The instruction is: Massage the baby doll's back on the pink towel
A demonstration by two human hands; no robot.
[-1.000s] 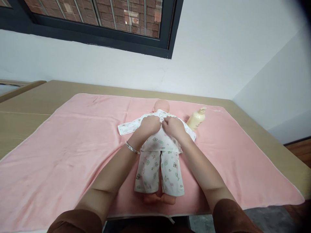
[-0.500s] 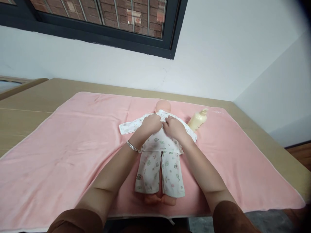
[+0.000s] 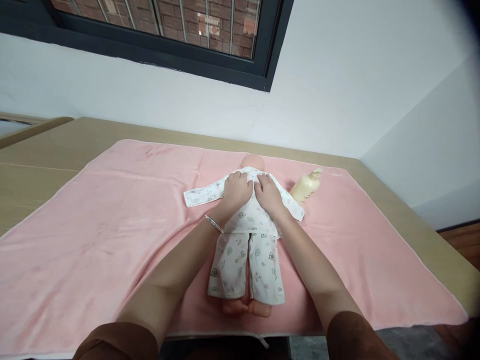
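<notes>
My left hand [image 3: 237, 191] and right hand [image 3: 267, 194] spread on the doll [image 3: 253, 161], high on its shirt [image 3: 249, 220].
Palms down, fingers extended, thumbs just apart. Bracelet [image 3: 214, 224] at my left wrist. Doll lies head away, trousers [image 3: 229, 265] and feet toward me. Pump bottle [image 3: 305, 187] by the right-side sleeve. Pink blanket [image 3: 93, 225] beneath, on a wooden table [image 3: 41, 155].

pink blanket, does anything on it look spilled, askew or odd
No clear spill or damage. The blanket is creased left of the doll, and the pump bottle looks tilted rather than upright, though the camera angle may cause that.
</notes>
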